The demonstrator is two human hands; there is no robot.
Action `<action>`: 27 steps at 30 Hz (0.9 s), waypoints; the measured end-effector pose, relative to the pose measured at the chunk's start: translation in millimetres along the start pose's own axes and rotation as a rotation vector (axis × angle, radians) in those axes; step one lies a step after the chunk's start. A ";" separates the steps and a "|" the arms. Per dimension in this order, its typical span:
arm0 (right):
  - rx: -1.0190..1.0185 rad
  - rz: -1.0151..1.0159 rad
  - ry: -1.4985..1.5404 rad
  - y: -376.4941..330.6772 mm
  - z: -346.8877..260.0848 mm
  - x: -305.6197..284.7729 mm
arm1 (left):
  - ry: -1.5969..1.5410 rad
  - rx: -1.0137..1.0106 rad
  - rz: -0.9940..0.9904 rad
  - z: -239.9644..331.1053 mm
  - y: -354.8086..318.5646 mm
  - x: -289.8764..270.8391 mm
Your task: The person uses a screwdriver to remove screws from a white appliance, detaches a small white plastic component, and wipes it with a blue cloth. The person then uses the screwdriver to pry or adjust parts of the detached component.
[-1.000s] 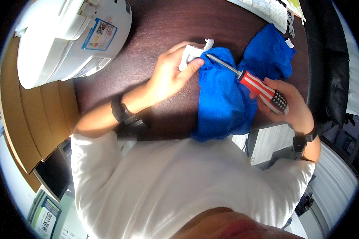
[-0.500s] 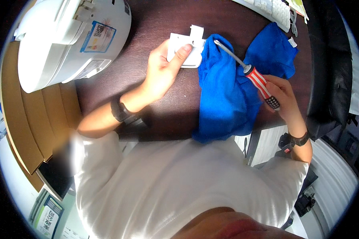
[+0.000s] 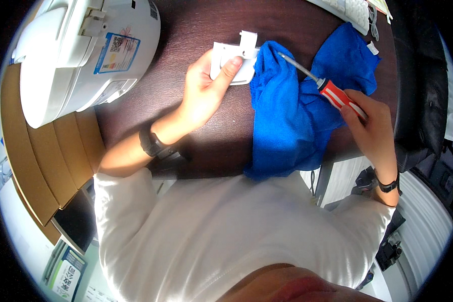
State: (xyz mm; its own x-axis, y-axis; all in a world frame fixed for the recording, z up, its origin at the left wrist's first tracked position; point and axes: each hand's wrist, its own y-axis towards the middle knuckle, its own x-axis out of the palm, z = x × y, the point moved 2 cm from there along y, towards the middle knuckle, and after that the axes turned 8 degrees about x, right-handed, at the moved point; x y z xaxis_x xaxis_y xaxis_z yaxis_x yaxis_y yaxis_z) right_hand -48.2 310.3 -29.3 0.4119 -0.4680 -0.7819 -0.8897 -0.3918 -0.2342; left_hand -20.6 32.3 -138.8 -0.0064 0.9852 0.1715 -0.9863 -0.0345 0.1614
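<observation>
The left hand [image 3: 204, 90] pinches a white part [image 3: 231, 63]; the right hand [image 3: 370, 123] grips a screwdriver [image 3: 319, 83] over a blue cloth [image 3: 292, 116], which apparently overlaps the part's edge. A white cooker [image 3: 80, 50] stands beside.

A square sticker [image 3: 117, 54] sits on the side of the big white cooker [image 3: 75, 55], far left on the table. It is light blue and white, with small coloured bars and a black-and-white square pattern.

Near the bottom left lies a flat white and green package [image 3: 65, 267].
</observation>
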 end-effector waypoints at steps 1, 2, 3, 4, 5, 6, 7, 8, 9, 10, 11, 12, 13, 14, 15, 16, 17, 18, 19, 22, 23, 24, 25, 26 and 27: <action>-0.013 -0.021 -0.009 0.9 -2.2 -0.5 | 0.020 0.003 -0.010 0.1 -0.3 0.2; -0.023 -0.040 -0.019 1.7 -3.4 -0.3 | 0.036 0.001 -0.019 0.1 -0.6 0.4; -0.058 -0.061 -0.007 4.0 -4.3 0.5 | 0.049 -0.004 -0.028 0.3 -1.0 0.5; -0.093 -0.078 0.006 7.2 -3.8 1.8 | 0.058 -0.010 -0.026 0.3 -1.1 0.5; -0.119 -0.102 0.006 9.7 -3.4 2.8 | 0.067 -0.014 -0.022 0.5 -0.9 0.3; -0.120 -0.116 0.048 11.9 -1.9 3.9 | 0.077 -0.017 -0.013 0.6 -0.7 0.1; -0.110 -0.140 0.079 14.1 -0.2 5.6 | 0.080 -0.008 -0.017 1.0 -0.7 0.3; -0.108 -0.160 0.118 15.7 1.4 7.2 | 0.084 -0.001 -0.017 1.3 -0.9 0.5; -0.107 -0.166 0.137 17.4 2.8 9.8 | 0.080 0.006 -0.014 1.6 -1.0 0.8; -0.111 -0.163 0.166 18.4 3.6 12.2 | 0.086 0.006 -0.008 1.6 -1.0 0.9; -0.113 -0.158 0.196 18.6 4.1 14.1 | 0.087 0.005 -0.001 1.4 -0.8 1.0; -0.102 -0.143 0.189 18.0 4.3 15.7 | 0.088 0.006 0.004 1.3 -0.4 1.1; -0.092 -0.130 0.182 16.8 4.0 17.0 | 0.103 0.007 -0.005 1.1 0.0 1.0; -0.078 -0.119 0.179 15.3 3.8 17.7 | 0.117 0.007 -0.011 0.8 0.5 0.8; -0.100 -0.094 0.162 13.5 2.5 18.6 | 0.136 -0.006 -0.013 0.6 0.1 0.1; -0.116 -0.067 0.151 12.2 1.7 19.1 | 0.140 0.007 -0.026 0.7 0.1 0.1; -0.115 -0.055 0.129 10.5 0.6 19.0 | 0.145 0.006 -0.036 0.6 -0.2 -0.3; -0.122 -0.046 0.133 10.0 0.0 19.2 | 0.142 0.009 -0.043 0.3 -0.2 -0.3; -0.114 -0.050 0.128 9.9 -0.6 19.3 | 0.147 0.012 -0.053 -0.2 0.0 0.1; -0.185 0.037 0.047 9.2 -6.2 20.3 | 0.158 0.042 -0.067 -0.6 0.3 0.9; -0.222 0.063 0.012 8.7 -9.2 20.4 | 0.179 0.059 -0.073 -0.3 0.5 0.8; -0.191 0.087 -0.099 7.4 -12.0 20.5 | 0.203 0.065 -0.077 -0.1 0.6 0.9; -0.159 0.091 -0.206 3.9 -15.5 19.3 | 0.239 0.101 -0.090 0.9 0.6 1.0; -0.128 0.099 -0.309 0.1 -19.5 18.0 | 0.276 0.124 -0.098 1.9 0.6 0.8; -0.125 0.100 -0.395 -3.9 -24.2 17.7 | 0.315 0.147 -0.107 2.6 0.6 0.9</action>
State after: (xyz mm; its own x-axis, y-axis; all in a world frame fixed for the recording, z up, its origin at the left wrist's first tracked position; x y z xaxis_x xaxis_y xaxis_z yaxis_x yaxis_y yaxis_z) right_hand -32.7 284.4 -28.2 0.1961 -0.1781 -0.9643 -0.8808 -0.4642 -0.0934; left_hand -20.7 32.7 -136.0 0.0219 0.9872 -0.1582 -0.9499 0.0699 0.3045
